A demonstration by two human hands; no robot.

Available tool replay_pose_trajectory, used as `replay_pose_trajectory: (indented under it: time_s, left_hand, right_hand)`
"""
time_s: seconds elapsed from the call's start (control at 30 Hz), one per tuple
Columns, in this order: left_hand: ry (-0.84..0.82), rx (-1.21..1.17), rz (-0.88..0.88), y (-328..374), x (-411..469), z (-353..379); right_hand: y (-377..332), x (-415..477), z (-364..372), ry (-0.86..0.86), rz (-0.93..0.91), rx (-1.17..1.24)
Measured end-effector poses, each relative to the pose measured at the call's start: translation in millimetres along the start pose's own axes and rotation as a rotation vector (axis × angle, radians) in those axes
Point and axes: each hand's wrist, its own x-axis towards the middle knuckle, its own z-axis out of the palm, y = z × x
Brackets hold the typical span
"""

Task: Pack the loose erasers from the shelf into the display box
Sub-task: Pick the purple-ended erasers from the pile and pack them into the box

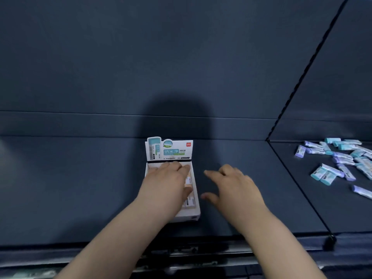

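A white display box (196,215) with an upright printed header card (170,150) stands on the dark shelf, centre. Erasers (189,200) lie packed along its right side. My left hand (167,184) lies flat over the box's inside, fingers straight and reaching to the back wall. My right hand (233,186) hovers just right of the box, fingers spread and relaxed, holding nothing. A pile of loose teal and purple erasers (340,160) lies on the shelf section at far right, well away from both hands.
A black divider seam (298,184) runs between the box's shelf section and the one with the loose erasers. The shelf's back panel (141,77) rises behind the box. The shelf's front rail (181,252) lies under my forearms.
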Motion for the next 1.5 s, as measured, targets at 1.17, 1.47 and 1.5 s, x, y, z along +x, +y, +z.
replay_pose_trajectory:
  time_s: [1.17,1.47,1.5]
  left_hand:
    - [0.044,-0.034,0.134,294.7,75.3,70.0]
    - [0.002,-0.008,0.164,319.8,119.2,85.2]
    - [0.006,-0.001,0.158,324.8,125.0,87.0]
  right_hand:
    - [330.1,-124.3,-57.7,-0.017,0.361,0.105]
    - [395.5,-101.8,-51.3,0.049,0.494,0.170]
    - [407.2,-96.4,-52.0,0.065,0.502,0.167]
